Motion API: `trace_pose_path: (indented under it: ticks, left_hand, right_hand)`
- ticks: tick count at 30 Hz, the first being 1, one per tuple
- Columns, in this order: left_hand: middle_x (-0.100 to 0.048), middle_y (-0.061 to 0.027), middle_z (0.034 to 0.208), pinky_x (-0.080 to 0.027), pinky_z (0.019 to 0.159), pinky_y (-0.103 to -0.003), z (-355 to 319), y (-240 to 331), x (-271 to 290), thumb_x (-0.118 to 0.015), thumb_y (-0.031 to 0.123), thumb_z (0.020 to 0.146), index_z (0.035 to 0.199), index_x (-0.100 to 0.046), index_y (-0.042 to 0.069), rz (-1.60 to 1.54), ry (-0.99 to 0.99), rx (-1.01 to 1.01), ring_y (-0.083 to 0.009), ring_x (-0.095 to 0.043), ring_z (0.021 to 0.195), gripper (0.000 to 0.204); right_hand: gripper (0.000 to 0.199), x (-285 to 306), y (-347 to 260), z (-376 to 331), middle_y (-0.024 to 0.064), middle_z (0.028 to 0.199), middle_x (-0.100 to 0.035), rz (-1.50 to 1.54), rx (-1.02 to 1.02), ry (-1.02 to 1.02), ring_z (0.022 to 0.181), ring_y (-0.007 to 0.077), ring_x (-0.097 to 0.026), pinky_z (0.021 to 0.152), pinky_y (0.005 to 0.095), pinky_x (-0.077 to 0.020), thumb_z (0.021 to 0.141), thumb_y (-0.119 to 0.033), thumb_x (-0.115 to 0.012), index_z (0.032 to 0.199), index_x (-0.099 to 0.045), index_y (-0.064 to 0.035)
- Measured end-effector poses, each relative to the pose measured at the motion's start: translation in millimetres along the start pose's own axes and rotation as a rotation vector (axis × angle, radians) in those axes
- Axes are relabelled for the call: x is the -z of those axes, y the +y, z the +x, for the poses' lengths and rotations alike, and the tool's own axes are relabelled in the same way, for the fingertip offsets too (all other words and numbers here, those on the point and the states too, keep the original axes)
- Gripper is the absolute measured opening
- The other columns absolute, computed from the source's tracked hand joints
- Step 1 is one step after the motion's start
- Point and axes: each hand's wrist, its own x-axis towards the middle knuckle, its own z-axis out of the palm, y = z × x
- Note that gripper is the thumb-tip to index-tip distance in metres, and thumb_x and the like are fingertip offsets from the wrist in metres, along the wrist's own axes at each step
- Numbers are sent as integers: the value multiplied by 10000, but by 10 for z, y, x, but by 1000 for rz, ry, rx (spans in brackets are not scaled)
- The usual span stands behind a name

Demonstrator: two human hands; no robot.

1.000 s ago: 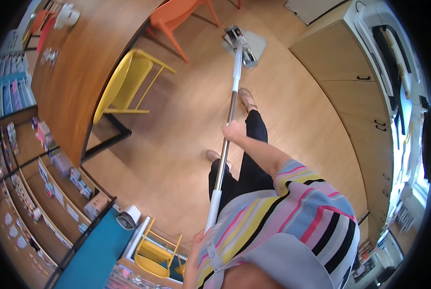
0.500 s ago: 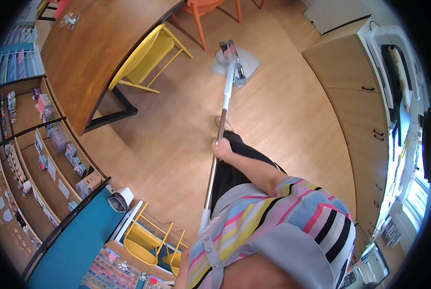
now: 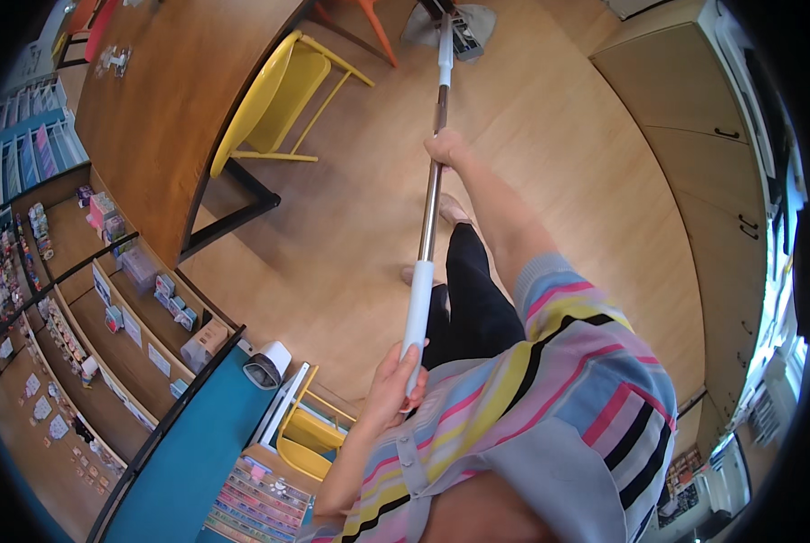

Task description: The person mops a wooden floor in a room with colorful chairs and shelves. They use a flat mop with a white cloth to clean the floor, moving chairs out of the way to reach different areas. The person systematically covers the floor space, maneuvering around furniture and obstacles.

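A flat mop [image 3: 427, 217] with a silver pole runs from near my body toward the far floor. Its pale grip end [image 3: 417, 303] is wrapped by the fingers of my left hand [image 3: 391, 385], close to my torso. My right hand [image 3: 445, 147], arm stretched forward, is closed around the metal part of the pole farther up. At the far end, the mop head with its grey pad [image 3: 475, 32] lies on the wooden floor, partly cut off by the top of the picture.
A wooden table [image 3: 174, 100] with a yellow chair [image 3: 287, 100] stands at the left. Shelves [image 3: 120, 312] of small goods line the left side. Wooden cabinets [image 3: 685, 136] run along the right. A white bin [image 3: 267, 366] and another yellow chair [image 3: 310, 439] are at lower left.
The mop head has slid farther away, toward the top. My right arm has stretched forward, and my left hand has come into clear view on the grip.
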Motion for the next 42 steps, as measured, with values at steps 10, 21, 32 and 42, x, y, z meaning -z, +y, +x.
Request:
trace_pose_path:
  ticks: [10, 21, 32, 42]
  left_hand:
    - [-544, 14, 698, -398, 507, -183, -601, -1127, 1801, -525, 217, 907, 1093, -563, 63, 37, 97, 33, -52, -497, 581, 245]
    - [-610, -58, 657, -463, 518, -309, -2658, -2743, 3986, -674, 13, 668, 913, -631, 19, 354, 529, 61, -154, -583, 557, 249]
    - [-614, -177, 671, -477, 556, -448, -3293, -1758, 4473, -702, 449, 658, 925, -646, 60, 1729, 1251, 186, -374, -599, 607, 475]
    - [-539, -163, 570, -426, 462, -415, -2600, -266, 3766, -716, 121, 536, 628, -528, 40, 1960, 1178, -320, -346, -549, 513, 225]
  right_hand:
    - [415, -1816, 545, -1162, 218, 674, -622, 37, -27, 74, 610, 296, -649, 528, 386, -527, 827, -315, -475, 753, -606, 72]
    - [373, -4990, 924, -3465, 194, 605, -596, -176, 93, -252, 536, 289, -630, 445, 378, -511, 824, -279, -507, 725, -571, 75]
    - [285, -5409, -99, -3950, 166, 648, -599, 730, -298, -470, 516, 262, -630, 421, 346, -534, 802, -195, -568, 670, -530, 55]
    - [239, -3785, -440, -3066, 122, 610, -565, 1067, -284, -300, 527, 239, -619, 422, 364, -538, 813, -175, -547, 671, -508, 14]
